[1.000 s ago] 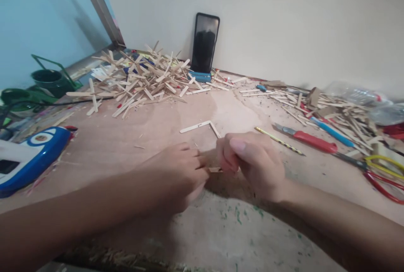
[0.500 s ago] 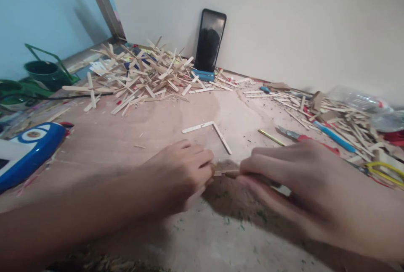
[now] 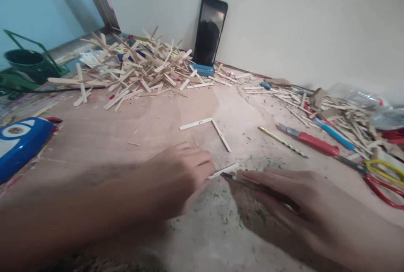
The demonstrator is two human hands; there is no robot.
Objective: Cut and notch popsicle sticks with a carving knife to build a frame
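My left hand (image 3: 179, 175) is curled on the wooden board, its fingertips pinning the near end of a pale wooden stick (image 3: 223, 170). My right hand (image 3: 284, 198) grips a dark slim knife (image 3: 235, 178) whose tip rests against that stick. Just beyond lie two sticks joined in an L shape (image 3: 206, 128).
A big heap of wooden sticks (image 3: 135, 68) fills the far left, a phone (image 3: 210, 32) leans on the wall. A red-handled cutter (image 3: 311, 141), striped pencil (image 3: 279, 141), blue tool (image 3: 331, 133) and scissors (image 3: 383, 175) lie right. A blue-white object (image 3: 19, 143) sits left.
My right hand drew away to the right, came back holding the knife and set its tip on the stick. My left hand stayed put on the stick.
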